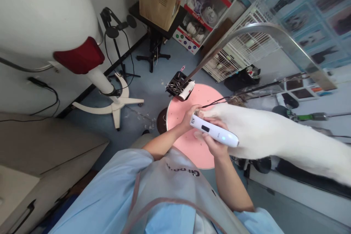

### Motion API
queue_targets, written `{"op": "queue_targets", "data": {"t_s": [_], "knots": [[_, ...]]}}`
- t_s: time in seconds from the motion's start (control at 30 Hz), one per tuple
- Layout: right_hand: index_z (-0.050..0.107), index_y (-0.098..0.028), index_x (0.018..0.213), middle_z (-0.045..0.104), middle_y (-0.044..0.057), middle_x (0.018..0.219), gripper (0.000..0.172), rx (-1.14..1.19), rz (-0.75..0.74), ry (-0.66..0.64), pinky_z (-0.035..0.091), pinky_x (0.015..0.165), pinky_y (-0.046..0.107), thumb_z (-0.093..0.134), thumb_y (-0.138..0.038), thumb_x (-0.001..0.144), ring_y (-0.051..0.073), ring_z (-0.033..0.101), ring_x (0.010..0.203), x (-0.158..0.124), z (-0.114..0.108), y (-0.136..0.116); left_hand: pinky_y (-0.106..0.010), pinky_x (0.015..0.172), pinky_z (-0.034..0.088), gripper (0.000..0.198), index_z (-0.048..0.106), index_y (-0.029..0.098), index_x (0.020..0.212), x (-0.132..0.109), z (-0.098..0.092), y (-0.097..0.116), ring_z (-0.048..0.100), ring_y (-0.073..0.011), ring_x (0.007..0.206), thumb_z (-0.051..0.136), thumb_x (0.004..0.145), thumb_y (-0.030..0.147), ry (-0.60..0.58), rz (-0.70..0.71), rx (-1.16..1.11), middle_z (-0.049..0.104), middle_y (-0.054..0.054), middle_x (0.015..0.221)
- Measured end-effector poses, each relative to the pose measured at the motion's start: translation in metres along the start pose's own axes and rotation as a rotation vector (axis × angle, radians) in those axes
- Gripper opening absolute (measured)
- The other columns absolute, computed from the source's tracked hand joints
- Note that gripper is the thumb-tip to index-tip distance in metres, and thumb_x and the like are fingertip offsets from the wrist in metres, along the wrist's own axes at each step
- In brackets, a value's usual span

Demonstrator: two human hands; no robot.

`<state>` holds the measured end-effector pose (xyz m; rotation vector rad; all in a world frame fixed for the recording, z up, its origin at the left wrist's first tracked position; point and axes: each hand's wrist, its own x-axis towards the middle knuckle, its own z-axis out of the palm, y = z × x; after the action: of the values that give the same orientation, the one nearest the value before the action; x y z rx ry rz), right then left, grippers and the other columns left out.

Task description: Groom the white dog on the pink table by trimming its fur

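My right hand [216,146] is closed around a white hair clipper [215,131] with a dark switch and a small lit blue light. The clipper's head points left, toward my left hand [191,116]. That hand is curled around the end of a white dog's limb, which looks like a paw; its fingers are partly hidden behind the clipper. The smooth white dog [255,128] stretches away to the right from the round pink grooming table [203,159]. I cannot make out its head.
A black tool holder [175,87] with scissors and another white clipper [188,90] sits at the table's far edge. A metal grooming arm [255,27] curves overhead. On the left stands a large white dryer [46,11] with a wheeled base. Wire cages [246,44] stand behind.
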<state>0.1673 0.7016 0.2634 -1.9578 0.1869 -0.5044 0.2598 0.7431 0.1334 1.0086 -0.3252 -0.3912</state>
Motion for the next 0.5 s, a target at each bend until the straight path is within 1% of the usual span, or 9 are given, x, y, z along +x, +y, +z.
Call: {"op": "queue_targets", "data": {"t_s": [0.07, 0.1, 0.13, 0.23, 0.33, 0.43, 0.5], "knots": [[0.057, -0.025, 0.100, 0.067, 0.005, 0.107, 0.042, -0.004, -0.054, 0.107, 0.044, 0.101, 0.059, 0.077, -0.023, 0.063, 0.028, 0.063, 0.107, -0.0023, -0.0020, 0.0046, -0.030, 0.079, 0.051, 0.040, 0.056, 0.016, 0.112, 0.0006, -0.0021, 0.0023, 0.066, -0.0168, 0.088, 0.064, 0.081, 0.039, 0.019, 0.064, 0.054, 0.070, -0.009, 0.099], [0.056, -0.025, 0.100, 0.066, 0.005, 0.106, 0.042, -0.012, -0.067, 0.128, 0.044, 0.101, 0.059, 0.077, -0.023, 0.063, 0.028, 0.062, 0.107, -0.0027, -0.0023, 0.0069, -0.030, 0.080, 0.051, 0.041, 0.056, 0.015, 0.112, 0.0007, -0.0030, 0.0040, 0.066, -0.0172, 0.089, 0.065, 0.081, 0.040, 0.025, 0.092, 0.068, 0.070, -0.009, 0.100], [0.056, -0.025, 0.100, 0.066, 0.005, 0.106, 0.042, -0.023, -0.069, 0.124, 0.043, 0.101, 0.059, 0.077, -0.023, 0.063, 0.028, 0.062, 0.107, -0.0027, -0.0020, 0.0089, -0.031, 0.081, 0.051, 0.041, 0.056, 0.015, 0.112, 0.0008, -0.0038, 0.0058, 0.065, -0.0174, 0.090, 0.065, 0.081, 0.041, 0.030, 0.107, 0.074, 0.070, -0.009, 0.099], [0.057, -0.025, 0.102, 0.067, 0.006, 0.108, 0.042, -0.052, -0.080, 0.039, 0.044, 0.101, 0.058, 0.076, -0.022, 0.064, 0.029, 0.063, 0.107, -0.0010, 0.0009, 0.0119, -0.032, 0.083, 0.050, 0.041, 0.056, 0.014, 0.110, 0.0008, -0.0052, 0.0091, 0.065, -0.0176, 0.087, 0.064, 0.081, 0.042, 0.053, 0.116, 0.081, 0.070, -0.008, 0.094], [0.058, -0.027, 0.102, 0.067, 0.004, 0.109, 0.042, -0.048, -0.094, 0.008, 0.045, 0.101, 0.057, 0.075, -0.021, 0.064, 0.029, 0.063, 0.107, 0.0003, 0.0034, 0.0112, -0.033, 0.084, 0.050, 0.041, 0.056, 0.013, 0.111, 0.0003, -0.0067, 0.0091, 0.066, -0.0179, 0.087, 0.064, 0.080, 0.038, 0.028, 0.123, 0.088, 0.069, -0.008, 0.092], [0.058, -0.028, 0.098, 0.067, 0.003, 0.108, 0.041, -0.025, -0.036, 0.039, 0.044, 0.104, 0.053, 0.078, -0.024, 0.062, 0.029, 0.063, 0.108, 0.0000, 0.0044, 0.0099, -0.032, 0.085, 0.050, 0.045, 0.055, 0.014, 0.115, -0.0010, -0.0087, 0.0086, 0.066, -0.0182, 0.090, 0.067, 0.077, 0.035, -0.006, 0.128, 0.100, 0.070, -0.008, 0.095], [0.058, -0.029, 0.095, 0.067, 0.003, 0.106, 0.040, 0.023, 0.063, 0.076, 0.042, 0.106, 0.051, 0.081, -0.024, 0.061, 0.028, 0.062, 0.109, -0.0004, 0.0047, 0.0096, -0.032, 0.086, 0.050, 0.044, 0.055, 0.014, 0.115, -0.0018, -0.0100, 0.0088, 0.066, -0.0183, 0.091, 0.067, 0.077, 0.033, -0.001, 0.137, 0.111, 0.070, -0.008, 0.097]]}}
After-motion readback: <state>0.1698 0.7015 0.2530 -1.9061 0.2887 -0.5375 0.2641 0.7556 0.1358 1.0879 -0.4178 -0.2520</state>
